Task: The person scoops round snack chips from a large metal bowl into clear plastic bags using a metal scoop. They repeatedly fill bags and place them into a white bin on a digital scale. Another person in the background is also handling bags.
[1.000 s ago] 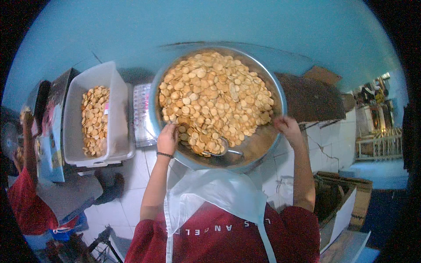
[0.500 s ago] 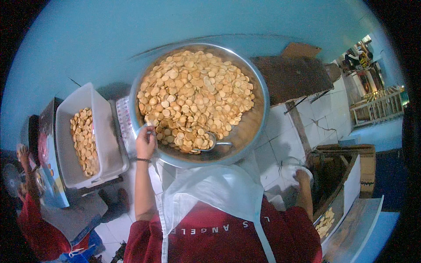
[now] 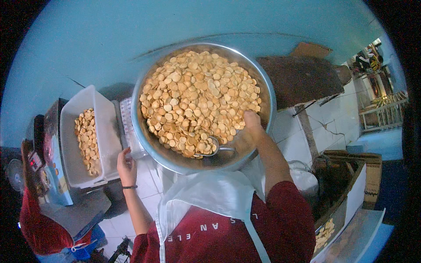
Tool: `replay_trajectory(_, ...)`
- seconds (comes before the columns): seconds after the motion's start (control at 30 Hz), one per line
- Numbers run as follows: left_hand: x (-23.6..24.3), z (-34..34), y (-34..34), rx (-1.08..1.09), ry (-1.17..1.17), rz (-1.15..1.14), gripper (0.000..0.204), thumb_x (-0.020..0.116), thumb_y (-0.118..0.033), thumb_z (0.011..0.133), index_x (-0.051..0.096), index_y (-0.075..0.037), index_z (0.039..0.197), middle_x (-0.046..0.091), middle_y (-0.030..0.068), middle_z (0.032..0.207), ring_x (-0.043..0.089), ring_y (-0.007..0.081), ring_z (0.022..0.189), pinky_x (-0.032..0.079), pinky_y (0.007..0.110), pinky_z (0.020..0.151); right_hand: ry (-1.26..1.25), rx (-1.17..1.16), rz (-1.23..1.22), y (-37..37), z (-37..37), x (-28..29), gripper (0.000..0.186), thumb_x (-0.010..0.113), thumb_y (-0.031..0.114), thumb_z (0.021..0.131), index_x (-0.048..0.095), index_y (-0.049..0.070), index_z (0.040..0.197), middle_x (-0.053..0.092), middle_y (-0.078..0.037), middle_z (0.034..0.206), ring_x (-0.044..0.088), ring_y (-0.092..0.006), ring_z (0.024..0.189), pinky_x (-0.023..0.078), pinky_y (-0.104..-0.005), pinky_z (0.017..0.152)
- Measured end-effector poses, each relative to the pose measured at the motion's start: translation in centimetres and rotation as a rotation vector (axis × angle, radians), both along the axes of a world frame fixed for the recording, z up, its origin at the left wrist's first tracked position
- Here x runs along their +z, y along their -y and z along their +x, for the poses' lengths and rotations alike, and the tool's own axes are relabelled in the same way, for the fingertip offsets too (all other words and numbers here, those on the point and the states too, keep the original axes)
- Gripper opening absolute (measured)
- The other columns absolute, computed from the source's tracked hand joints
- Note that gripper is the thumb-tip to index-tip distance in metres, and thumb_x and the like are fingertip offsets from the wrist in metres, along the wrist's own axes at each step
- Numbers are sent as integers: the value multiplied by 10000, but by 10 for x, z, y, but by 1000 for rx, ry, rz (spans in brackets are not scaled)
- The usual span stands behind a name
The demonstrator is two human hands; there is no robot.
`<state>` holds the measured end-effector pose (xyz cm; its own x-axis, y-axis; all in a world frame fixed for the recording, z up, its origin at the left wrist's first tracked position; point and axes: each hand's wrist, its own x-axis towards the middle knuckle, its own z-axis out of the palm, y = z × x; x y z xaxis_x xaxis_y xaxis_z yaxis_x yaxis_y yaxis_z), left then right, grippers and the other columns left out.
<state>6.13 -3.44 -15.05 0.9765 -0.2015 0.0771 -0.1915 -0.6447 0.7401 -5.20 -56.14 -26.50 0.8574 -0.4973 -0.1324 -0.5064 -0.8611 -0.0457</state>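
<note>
A wide metal basin (image 3: 144, 140) heaped with small round golden crackers (image 3: 197, 96) fills the middle of the view. My right hand (image 3: 253, 124) reaches over its right side, fingers down among the crackers near the rim. A metal scoop (image 3: 215, 148) lies in the basin's near part, just left of that hand. My left hand (image 3: 126, 165) hovers by the basin's lower left rim with fingers loosely apart, holding nothing. A white plastic tub (image 3: 70, 144) partly filled with the same crackers stands to the left.
A weighing scale with a lit display (image 3: 36, 163) sits at far left, beside another person in red (image 3: 35, 228). To the right are a dark worn board (image 3: 302, 79), a white bag (image 3: 305, 182) and a cardboard box (image 3: 346, 193) holding crackers. White tiles lie below.
My right hand rose from low at the right and went into the basin's crackers. My left hand came off the basin's left rim and dropped slightly.
</note>
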Motion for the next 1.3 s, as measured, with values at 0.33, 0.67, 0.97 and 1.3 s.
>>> replay_trajectory(0.33, 1, 5, 14, 4, 34, -81, 489, 534, 128, 772, 518, -15, 1239, 573, 109, 1201, 570, 191, 1086, 472, 266, 846, -58, -154, 77, 15, -2, -30, 195, 494, 120, 865, 669, 55, 922, 678, -185, 903, 675, -342, 858, 549, -441, 732)
replay_trajectory(0.67, 20, -4, 21, -65, 127, -47, 525, 542, 125, 801, 473, -36, 1296, 535, 104, 1279, 559, 180, 1099, 478, 269, 837, -169, -49, 22, 4, 3, -34, 179, 531, 142, 854, 692, 80, 899, 695, -143, 902, 681, -308, 875, 551, -423, 712)
replay_trajectory(0.97, 38, -15, 11, 122, -131, -471, 660, 576, 98, 855, 312, -80, 1433, 614, 96, 1059, 580, 127, 914, 488, 246, 794, -164, -144, 48, 5, 6, 22, 197, 548, 176, 859, 686, 65, 945, 695, -138, 939, 679, -308, 869, 537, -418, 730)
replay_trajectory(1.3, 33, 17, 23, 36, -124, -603, 647, 586, 87, 865, 298, -55, 1427, 635, 81, 929, 605, 122, 819, 506, 245, 742, -516, -42, -41, 52, -232, 157, 355, 681, 347, 792, 659, 6, 891, 661, -209, 878, 641, -374, 868, 496, -458, 769)
